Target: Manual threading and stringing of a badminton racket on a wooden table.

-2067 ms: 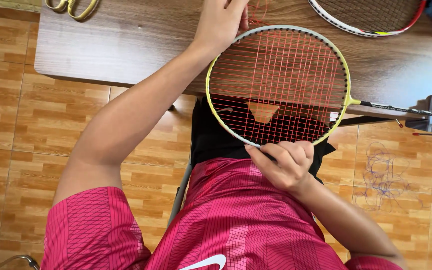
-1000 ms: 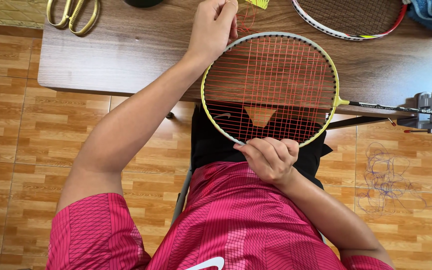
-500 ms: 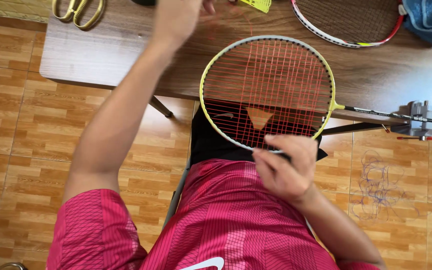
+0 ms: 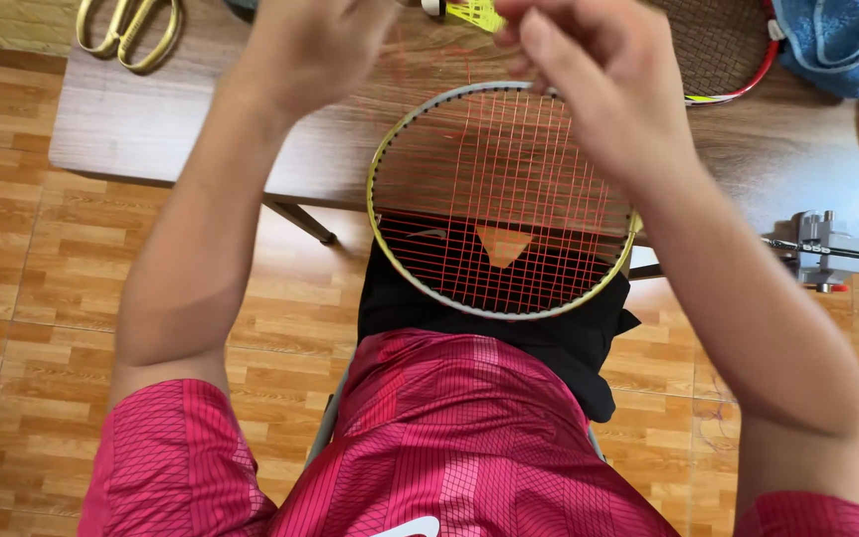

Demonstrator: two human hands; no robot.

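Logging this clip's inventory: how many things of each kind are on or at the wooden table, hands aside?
Badminton rackets: 2, the yellow-framed racket with orange strings and the red-framed racket
Gold scissors: 1
Yellow shuttlecock: 1
Blue towel: 1
Metal clamp: 1
Total: 6

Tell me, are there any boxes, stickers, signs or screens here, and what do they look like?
No boxes, signs or screens.
Logo patch: orange, roughly triangular, painted on the strings of the yellow-framed racket, low in the string bed.
White curved logo: on the pink shirt, at the bottom edge of the picture.
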